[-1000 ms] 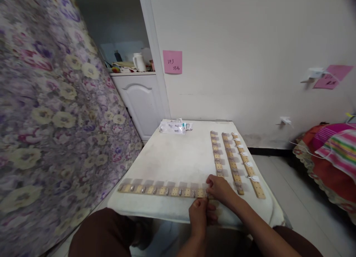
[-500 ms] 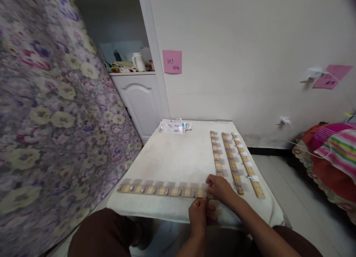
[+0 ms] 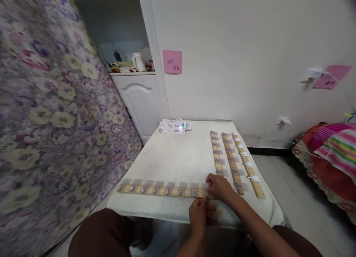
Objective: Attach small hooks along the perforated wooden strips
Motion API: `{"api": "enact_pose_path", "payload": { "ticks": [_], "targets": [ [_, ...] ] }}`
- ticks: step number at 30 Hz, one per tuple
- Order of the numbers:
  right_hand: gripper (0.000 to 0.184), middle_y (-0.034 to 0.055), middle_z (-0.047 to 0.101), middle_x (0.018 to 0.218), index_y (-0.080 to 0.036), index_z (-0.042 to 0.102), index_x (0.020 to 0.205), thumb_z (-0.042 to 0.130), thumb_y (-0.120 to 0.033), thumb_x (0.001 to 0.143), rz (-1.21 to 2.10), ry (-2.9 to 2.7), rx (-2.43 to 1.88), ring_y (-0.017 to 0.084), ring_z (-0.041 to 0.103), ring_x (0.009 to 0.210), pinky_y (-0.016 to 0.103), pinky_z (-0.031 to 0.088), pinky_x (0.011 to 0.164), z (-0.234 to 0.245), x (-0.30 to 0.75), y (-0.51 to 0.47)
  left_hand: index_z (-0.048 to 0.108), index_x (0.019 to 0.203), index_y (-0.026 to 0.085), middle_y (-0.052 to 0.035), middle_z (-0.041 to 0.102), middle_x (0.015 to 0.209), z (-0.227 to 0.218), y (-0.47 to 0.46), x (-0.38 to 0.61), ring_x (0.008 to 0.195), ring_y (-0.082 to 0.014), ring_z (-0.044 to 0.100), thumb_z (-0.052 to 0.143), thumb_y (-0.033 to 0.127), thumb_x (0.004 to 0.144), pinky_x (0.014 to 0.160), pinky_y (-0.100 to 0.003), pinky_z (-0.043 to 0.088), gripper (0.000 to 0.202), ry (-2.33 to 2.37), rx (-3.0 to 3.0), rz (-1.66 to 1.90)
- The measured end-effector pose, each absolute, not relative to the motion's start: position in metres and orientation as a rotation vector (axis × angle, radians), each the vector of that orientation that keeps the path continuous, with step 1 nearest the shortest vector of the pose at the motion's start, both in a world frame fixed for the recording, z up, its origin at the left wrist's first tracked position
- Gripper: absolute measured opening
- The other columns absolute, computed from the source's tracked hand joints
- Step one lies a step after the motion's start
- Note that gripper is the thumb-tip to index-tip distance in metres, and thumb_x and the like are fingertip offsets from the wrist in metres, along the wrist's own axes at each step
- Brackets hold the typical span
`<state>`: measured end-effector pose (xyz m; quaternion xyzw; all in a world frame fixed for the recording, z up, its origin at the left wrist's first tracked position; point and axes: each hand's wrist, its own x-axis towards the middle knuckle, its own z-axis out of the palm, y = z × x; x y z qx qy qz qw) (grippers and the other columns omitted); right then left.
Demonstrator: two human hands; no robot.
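A pale wooden strip (image 3: 174, 191) with drilled holes lies crosswise along the near part of the table. Small metal rings or hooks (image 3: 180, 192) sit along it in a row, with clear, greyish flat pieces behind them. At the strip's right end, my right hand (image 3: 221, 188) is closed in a pinch just above a ring (image 3: 207, 194). My left hand (image 3: 199, 211) is closed too, its fingertips at the strip's near edge under that same ring. Whatever lies between the fingers of either hand is too small to make out.
Three more strips lie lengthwise on the right: two with clear pieces (image 3: 216, 157), (image 3: 231, 157) and one with white tags (image 3: 253, 178). Clear packets (image 3: 172, 127) rest at the far left of the white-covered table (image 3: 172, 153). A floral curtain (image 3: 63, 120) hangs to the left.
Both hands stay in nearly the same place at the strip's right end. The ring between them shows more clearly now, with the fingers shifted slightly.
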<state>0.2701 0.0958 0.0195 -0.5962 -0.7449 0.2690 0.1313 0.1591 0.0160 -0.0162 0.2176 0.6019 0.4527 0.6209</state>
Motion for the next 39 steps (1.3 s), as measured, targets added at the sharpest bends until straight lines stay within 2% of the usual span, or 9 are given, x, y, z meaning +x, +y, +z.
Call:
{"api": "enact_pose_path", "payload": {
  "ticks": [16, 23, 26, 31, 34, 37, 39],
  "targets": [
    [0.023, -0.0009, 0.065, 0.073, -0.019, 0.060, 0.081, 0.061, -0.011, 0.060, 0.852, -2.108, -1.710, 0.012, 0.056, 0.066, 0.019, 0.032, 0.056, 0.016, 0.270, 0.098, 0.051, 0.071, 0.020, 0.0021, 0.063, 0.054, -0.018, 0.016, 0.158, 0.030, -0.0112, 0.050, 0.051, 0.038, 0.077, 0.033, -0.022, 0.032, 0.019, 1.361, 0.501, 1.041],
    [0.022, -0.0015, 0.064, 0.071, -0.017, 0.058, 0.082, 0.061, -0.009, 0.062, 0.918, -2.062, -1.655, 0.008, 0.052, 0.055, 0.018, 0.032, 0.051, 0.014, 0.270, 0.096, 0.051, 0.071, 0.020, 0.0024, 0.062, 0.052, -0.018, 0.016, 0.158, 0.030, -0.0116, 0.050, 0.048, 0.035, 0.078, 0.032, -0.022, 0.033, 0.016, 1.367, 0.491, 1.029],
    [0.018, -0.0012, 0.064, 0.072, -0.017, 0.058, 0.082, 0.059, -0.009, 0.066, 0.900, -2.068, -1.652, 0.007, 0.052, 0.052, 0.018, 0.032, 0.050, 0.019, 0.270, 0.093, 0.051, 0.070, 0.020, 0.0024, 0.062, 0.052, -0.016, 0.016, 0.158, 0.030, -0.0118, 0.050, 0.048, 0.036, 0.079, 0.032, -0.022, 0.033, 0.018, 1.366, 0.492, 1.028],
    [0.013, -0.0013, 0.063, 0.070, -0.017, 0.056, 0.087, 0.045, -0.014, 0.081, 0.939, -2.071, -1.690, 0.007, 0.051, 0.045, 0.019, 0.033, 0.049, 0.033, 0.268, 0.086, 0.051, 0.069, 0.020, 0.0024, 0.062, 0.052, -0.014, 0.016, 0.158, 0.030, -0.0112, 0.050, 0.049, 0.036, 0.078, 0.032, -0.021, 0.032, 0.019, 1.366, 0.514, 1.023],
    [0.013, 0.0008, 0.063, 0.070, -0.017, 0.056, 0.085, 0.043, -0.015, 0.083, 0.806, -2.101, -1.723, 0.011, 0.058, 0.059, 0.021, 0.037, 0.057, 0.041, 0.270, 0.083, 0.051, 0.067, 0.019, 0.0023, 0.062, 0.051, -0.013, 0.015, 0.158, 0.029, -0.0113, 0.050, 0.050, 0.036, 0.077, 0.031, -0.021, 0.032, 0.019, 1.363, 0.524, 1.020],
    [0.011, 0.0044, 0.065, 0.084, -0.018, 0.058, 0.085, 0.048, -0.016, 0.079, 0.588, -2.107, -1.707, 0.016, 0.059, 0.080, 0.023, 0.038, 0.069, 0.047, 0.277, 0.078, 0.050, 0.066, 0.019, 0.0023, 0.062, 0.051, -0.014, 0.014, 0.157, 0.030, -0.0108, 0.050, 0.053, 0.039, 0.075, 0.031, -0.021, 0.032, 0.021, 1.350, 0.526, 1.038],
    [0.014, 0.0043, 0.066, 0.089, -0.019, 0.059, 0.088, 0.051, -0.018, 0.077, 0.536, -2.105, -1.740, 0.017, 0.059, 0.084, 0.024, 0.038, 0.072, 0.049, 0.283, 0.072, 0.050, 0.065, 0.019, 0.0027, 0.061, 0.049, -0.015, 0.013, 0.157, 0.030, -0.0104, 0.049, 0.054, 0.040, 0.073, 0.032, -0.021, 0.032, 0.022, 1.326, 0.535, 1.048]
  ]
}}
